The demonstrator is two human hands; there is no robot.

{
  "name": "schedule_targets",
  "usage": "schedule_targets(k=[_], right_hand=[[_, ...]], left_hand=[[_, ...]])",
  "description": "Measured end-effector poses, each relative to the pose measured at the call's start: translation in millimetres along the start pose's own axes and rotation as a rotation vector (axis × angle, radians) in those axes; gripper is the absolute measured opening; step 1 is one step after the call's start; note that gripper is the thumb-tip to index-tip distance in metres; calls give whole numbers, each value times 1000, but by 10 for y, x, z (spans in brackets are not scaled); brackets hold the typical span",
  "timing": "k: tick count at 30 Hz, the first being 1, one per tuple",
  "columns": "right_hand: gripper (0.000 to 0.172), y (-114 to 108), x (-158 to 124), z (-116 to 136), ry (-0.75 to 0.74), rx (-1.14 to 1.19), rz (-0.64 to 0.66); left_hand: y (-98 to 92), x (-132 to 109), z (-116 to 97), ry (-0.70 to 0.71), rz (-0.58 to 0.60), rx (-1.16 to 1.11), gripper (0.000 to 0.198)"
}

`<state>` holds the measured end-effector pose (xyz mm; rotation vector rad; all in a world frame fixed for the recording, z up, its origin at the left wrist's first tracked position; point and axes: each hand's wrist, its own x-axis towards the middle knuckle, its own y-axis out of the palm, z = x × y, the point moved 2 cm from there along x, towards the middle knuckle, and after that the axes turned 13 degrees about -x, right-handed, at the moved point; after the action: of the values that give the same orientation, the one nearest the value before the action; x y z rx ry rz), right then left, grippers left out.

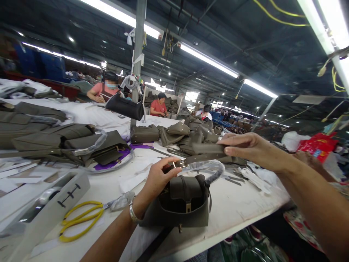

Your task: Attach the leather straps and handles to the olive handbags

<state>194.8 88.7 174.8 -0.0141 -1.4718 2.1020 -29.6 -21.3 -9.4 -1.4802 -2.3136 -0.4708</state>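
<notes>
An olive-grey handbag [188, 218] stands on the white table in front of me, its flap raised and a metal clasp showing at the front. Above it, my left hand [160, 178] pinches a metal buckle [180, 163] on a dark strap [204, 158]. My right hand [242, 145] is closed on the strap farther right, fingers pressed together; that part is blurred. The bag's handle [218, 169] is wrapped in clear plastic and arches behind the strap. A silver bracelet circles my left wrist.
Yellow-handled scissors [81, 218] lie at left beside a white box [68, 193]. More olive bags [81, 142] are heaped at left and across the table's middle. Loose strips [231, 180] lie at right. A metal post [139, 54] rises behind. Several people [158, 107] sit farther back.
</notes>
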Motion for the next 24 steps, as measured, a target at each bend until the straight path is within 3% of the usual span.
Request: schedule_targets(k=[3, 10, 18, 24], right_hand=[[28, 180, 29, 85, -3, -132, 133], [30, 503, 153, 98, 86, -324, 50], [24, 579, 265, 82, 96, -437, 156], [20, 589, 301, 120, -26, -599, 198]], left_hand=[[-9, -7, 0, 2, -37, 12, 37], [11, -36, -45, 43, -21, 8, 38], [8, -51, -59, 102, -4, 90, 34], [17, -49, -97, 184, 57, 159, 30]])
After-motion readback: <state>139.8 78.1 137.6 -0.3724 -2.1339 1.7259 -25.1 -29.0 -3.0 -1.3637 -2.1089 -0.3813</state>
